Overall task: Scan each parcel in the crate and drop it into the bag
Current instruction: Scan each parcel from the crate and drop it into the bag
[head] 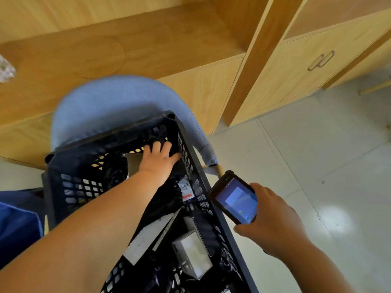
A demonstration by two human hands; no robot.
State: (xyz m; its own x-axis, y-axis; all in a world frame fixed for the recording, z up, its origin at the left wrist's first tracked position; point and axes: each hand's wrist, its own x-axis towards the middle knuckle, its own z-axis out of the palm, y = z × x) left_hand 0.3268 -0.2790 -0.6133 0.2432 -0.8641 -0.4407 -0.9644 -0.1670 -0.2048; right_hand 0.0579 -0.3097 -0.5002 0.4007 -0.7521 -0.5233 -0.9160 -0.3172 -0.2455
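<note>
Fingers [157, 146] of the left hand [158, 162] curl over a black parcel [174, 149] in the far corner of the black crate [80, 187], beyond white boxes [190, 254]. The right hand [273, 220] grips a scanner [234, 199] just outside the crate wall. The crate sits on a blue-grey chair [105, 102], before a wooden surface [105, 49] and cabinets [296, 70], over pale floor tiles [317, 155].

1. Crate [80, 187]: black moulded plastic lattice, dull sheen.
2. Black bags [163, 199]: thin crinkled plastic film, glossy.
3. White boxes [192, 256]: smooth matt card, as far as the blur shows.
4. Label [186, 188]: white printed paper.
5. Scanner [234, 197]: dark matt casing, glossy lit screen.
6. Chair [110, 102]: blue-grey woven cloth, matt.
7. Cupboards [296, 66]: pale wood grain, smooth satin finish.
8. Handle [321, 60]: brushed metal.
9. Floor [317, 166]: pale smooth tiles, shiny with a light patch.
</note>
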